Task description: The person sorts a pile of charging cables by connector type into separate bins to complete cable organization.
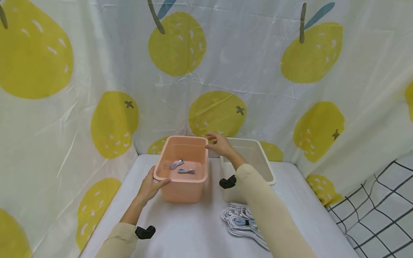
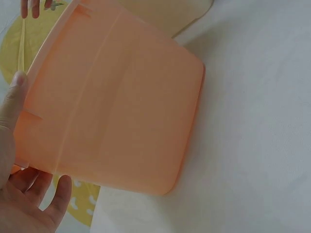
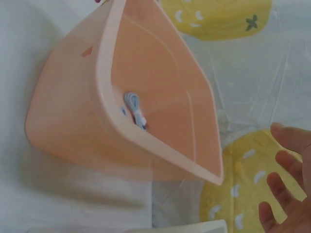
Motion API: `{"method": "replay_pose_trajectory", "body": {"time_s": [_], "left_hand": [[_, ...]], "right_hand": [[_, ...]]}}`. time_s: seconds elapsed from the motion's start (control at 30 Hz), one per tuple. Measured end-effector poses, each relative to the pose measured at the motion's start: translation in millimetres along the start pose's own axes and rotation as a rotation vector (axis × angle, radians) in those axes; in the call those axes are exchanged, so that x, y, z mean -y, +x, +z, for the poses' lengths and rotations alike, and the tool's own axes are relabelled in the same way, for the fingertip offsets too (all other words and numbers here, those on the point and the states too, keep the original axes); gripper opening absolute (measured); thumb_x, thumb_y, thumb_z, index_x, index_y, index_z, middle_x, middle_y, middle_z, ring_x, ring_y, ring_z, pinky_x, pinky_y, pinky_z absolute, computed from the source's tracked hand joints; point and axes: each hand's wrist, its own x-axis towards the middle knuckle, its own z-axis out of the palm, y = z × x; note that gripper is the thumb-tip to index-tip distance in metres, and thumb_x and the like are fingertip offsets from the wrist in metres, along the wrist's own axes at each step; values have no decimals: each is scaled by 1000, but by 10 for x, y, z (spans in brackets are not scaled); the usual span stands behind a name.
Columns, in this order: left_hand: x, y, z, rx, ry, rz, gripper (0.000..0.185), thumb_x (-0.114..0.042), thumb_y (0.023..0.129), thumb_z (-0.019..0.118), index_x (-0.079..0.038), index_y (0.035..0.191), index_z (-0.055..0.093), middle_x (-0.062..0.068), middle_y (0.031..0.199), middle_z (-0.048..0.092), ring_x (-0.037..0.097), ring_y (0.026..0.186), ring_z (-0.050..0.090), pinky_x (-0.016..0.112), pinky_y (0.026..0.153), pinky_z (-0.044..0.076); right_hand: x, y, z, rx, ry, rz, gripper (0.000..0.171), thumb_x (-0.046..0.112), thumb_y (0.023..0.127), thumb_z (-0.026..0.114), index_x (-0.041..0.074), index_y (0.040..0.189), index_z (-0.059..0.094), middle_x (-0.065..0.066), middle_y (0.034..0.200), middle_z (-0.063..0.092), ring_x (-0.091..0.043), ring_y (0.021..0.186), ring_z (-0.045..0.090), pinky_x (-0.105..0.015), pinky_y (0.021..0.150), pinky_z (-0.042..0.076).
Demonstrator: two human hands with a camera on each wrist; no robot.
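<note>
Person's L hand [image 1: 152, 185] is clamped on the near-left corner of a peach plastic bin [image 1: 182, 194], thumb over the rim, fingers curled at the side. R hand [image 1: 221, 144] is held w/ fingers spread and slightly bent, just beside the bin's far-right corner; the R wrist view shows it apart from the rim. Btwn the hands, inside the bin, lie 2 small tied cable bundles [image 1: 177, 164], pale grey-blue, one a bit beyond the other. Right of the R hand stands a cream plastic bin [image 1: 248, 150], partly hidden by the R forearm. Nearer the person than the R hand, a pile of looped white cords [image 1: 240, 223] lies on the white tabletop [image 1: 180, 236]. Beyond both hands hangs a yellow fruit-print curtain [image 1: 251, 64]. Far right of the R hand: black wire grid [image 1: 373, 208].
</note>
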Motion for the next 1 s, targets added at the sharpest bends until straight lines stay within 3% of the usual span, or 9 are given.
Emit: {"method": "replay_pose_trajectory", "body": {"time_s": [0.43,0.77,1.0], "left_hand": [[-40,-3,-17,11,-16,-20,101,-35,91,83,-4,163,19,26,159,37,43,144,37,60,114,33],[-28,-21,-22,6,-17,-17,102,-36,91,83,-3,163,19,26,159,36,44,144,36,61,113,33],[-11,-42,-9,3,-20,-12,101,-36,90,83,-3,162,20,27,158,37,45,144,37,61,113,33]], "right_hand": [[-134,-296,-183,9,92,-24,60,13,96,75,9,151,52,-19,137,60,-37,117,61,-47,95,53],[-153,-450,-213,53,90,-36,64,21,96,77,15,154,50,-14,138,61,-31,115,63,-41,86,57],[-156,-606,-223,50,71,-98,61,14,96,76,10,152,52,-17,137,61,-34,112,64,-43,84,58]]}}
